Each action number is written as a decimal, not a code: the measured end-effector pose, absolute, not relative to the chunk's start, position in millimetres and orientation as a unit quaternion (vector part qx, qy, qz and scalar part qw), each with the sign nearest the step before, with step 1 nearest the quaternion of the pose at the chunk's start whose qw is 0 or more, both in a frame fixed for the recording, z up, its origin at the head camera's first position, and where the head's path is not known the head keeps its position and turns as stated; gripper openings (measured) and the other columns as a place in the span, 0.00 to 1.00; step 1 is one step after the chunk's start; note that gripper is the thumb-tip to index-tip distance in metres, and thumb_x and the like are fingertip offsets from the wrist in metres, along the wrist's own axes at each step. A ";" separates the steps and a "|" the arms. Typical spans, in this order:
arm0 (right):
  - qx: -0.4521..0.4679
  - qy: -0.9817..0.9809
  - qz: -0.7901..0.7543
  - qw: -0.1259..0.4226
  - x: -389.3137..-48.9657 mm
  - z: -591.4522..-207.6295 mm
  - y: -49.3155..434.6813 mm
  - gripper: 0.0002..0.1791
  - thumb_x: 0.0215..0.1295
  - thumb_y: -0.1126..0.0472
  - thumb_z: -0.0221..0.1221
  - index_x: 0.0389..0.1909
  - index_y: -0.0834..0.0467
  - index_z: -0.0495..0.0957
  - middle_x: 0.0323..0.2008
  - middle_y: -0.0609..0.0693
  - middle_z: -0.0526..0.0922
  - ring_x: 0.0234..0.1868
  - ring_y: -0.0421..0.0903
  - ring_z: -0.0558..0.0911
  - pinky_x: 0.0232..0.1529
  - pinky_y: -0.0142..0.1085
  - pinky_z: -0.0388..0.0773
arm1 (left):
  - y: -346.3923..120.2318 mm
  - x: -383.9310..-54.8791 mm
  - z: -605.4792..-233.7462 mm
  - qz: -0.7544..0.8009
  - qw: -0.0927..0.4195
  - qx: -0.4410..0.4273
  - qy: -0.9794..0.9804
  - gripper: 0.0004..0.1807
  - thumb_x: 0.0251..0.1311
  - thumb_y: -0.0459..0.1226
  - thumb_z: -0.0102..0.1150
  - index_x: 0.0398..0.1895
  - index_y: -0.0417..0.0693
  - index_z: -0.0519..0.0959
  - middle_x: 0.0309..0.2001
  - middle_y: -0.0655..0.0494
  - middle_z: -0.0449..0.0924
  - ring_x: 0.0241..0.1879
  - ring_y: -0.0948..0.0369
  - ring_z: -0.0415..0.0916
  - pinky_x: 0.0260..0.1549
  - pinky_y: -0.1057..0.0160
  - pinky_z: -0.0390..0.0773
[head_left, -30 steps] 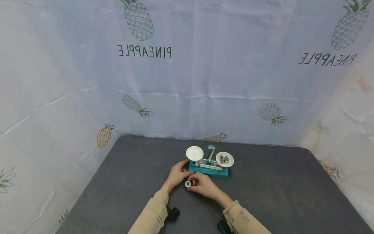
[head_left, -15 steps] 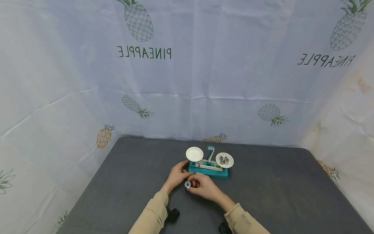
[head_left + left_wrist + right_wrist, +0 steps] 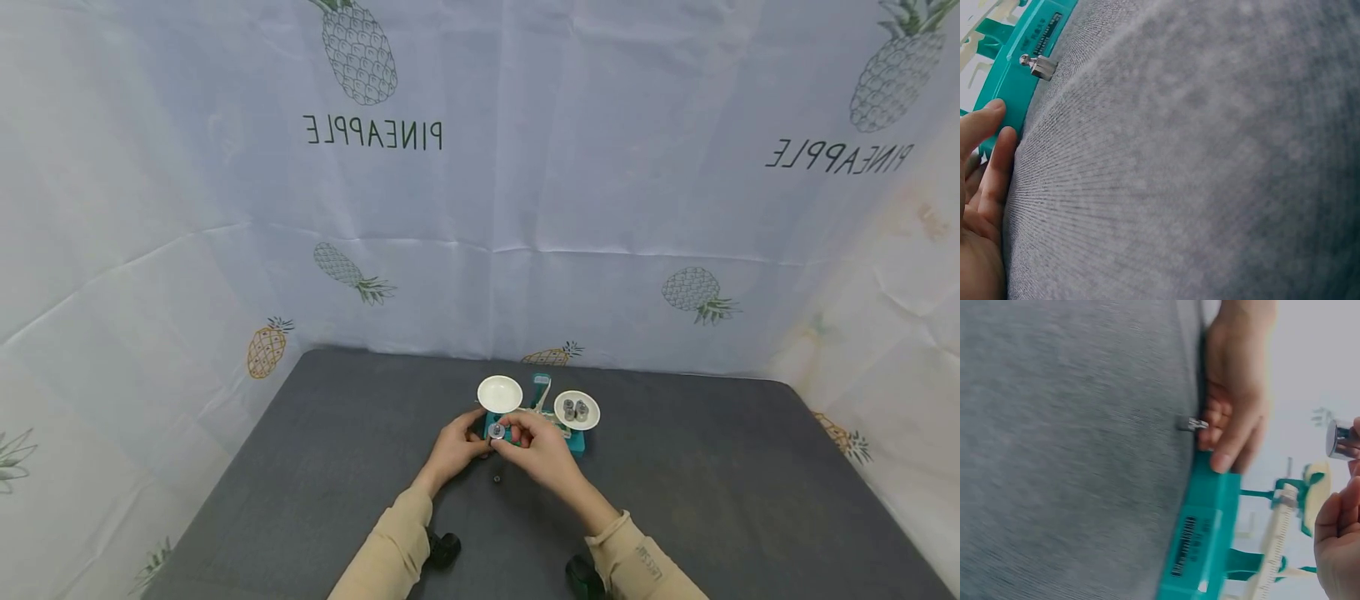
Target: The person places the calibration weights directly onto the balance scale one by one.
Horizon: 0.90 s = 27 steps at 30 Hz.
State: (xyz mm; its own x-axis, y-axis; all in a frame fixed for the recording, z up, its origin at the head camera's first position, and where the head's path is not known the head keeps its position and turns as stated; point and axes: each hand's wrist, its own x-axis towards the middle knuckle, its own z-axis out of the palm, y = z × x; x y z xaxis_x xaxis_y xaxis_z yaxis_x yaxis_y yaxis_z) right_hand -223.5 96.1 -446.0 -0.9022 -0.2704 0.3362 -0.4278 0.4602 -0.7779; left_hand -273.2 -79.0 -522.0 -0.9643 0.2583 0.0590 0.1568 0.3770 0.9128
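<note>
r hand [image 3: 543, 454] pinches a metal wt [image 3: 497, 431] btwn thumb & fingertips, lifted by the teal balance [image 3: 1013, 87]; l hand [image 3: 454, 446] grips its base end, prob. to steady it. small wt [image 3: 1042, 67] on tabletop [image 3: 712, 483]; 2 others [image 3: 582, 411] in r-side pan [image 3: 593, 419].

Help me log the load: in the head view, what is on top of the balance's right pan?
Two grey metal weights sit side by side on the right pan. The patch of pan beneath them is covered, and any markings are too small to read.

The dark table [image 3: 712, 483] bears a balance [image 3: 1013, 84] — and a weight [image 3: 497, 479].
</note>
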 end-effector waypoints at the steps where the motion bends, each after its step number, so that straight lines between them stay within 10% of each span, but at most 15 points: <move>1: 0.203 -0.850 0.477 0.094 -224.3 -443.5 95.9 0.09 0.54 0.59 0.66 0.37 0.52 0.80 0.25 0.44 0.71 0.21 0.33 0.65 0.24 0.27 0.67 | -79.4 -273.5 -522.4 0.544 0.048 0.128 0.828 0.34 0.54 0.39 0.64 0.65 0.42 0.66 0.37 0.47 0.78 0.23 0.67 0.77 0.27 0.68 0.77; 11: 0.137 -0.848 0.479 0.182 -235.8 -422.3 86.3 0.12 0.53 0.57 0.67 0.38 0.56 0.81 0.22 0.47 0.70 0.20 0.34 0.63 0.22 0.28 0.63 | -79.7 -273.2 -521.8 0.521 0.048 0.126 0.843 0.35 0.53 0.42 0.65 0.65 0.45 0.66 0.24 0.53 0.82 0.22 0.66 0.78 0.29 0.67 0.75; 27: 0.047 -0.867 0.474 0.142 -256.4 -429.3 71.6 0.18 0.59 0.51 0.62 0.47 0.55 0.79 0.14 0.45 0.67 0.10 0.36 0.59 0.12 0.29 0.55 | -77.9 -272.1 -520.0 0.529 0.058 0.117 0.838 0.35 0.54 0.43 0.65 0.66 0.47 0.66 0.25 0.54 0.81 0.24 0.65 0.78 0.31 0.64 0.77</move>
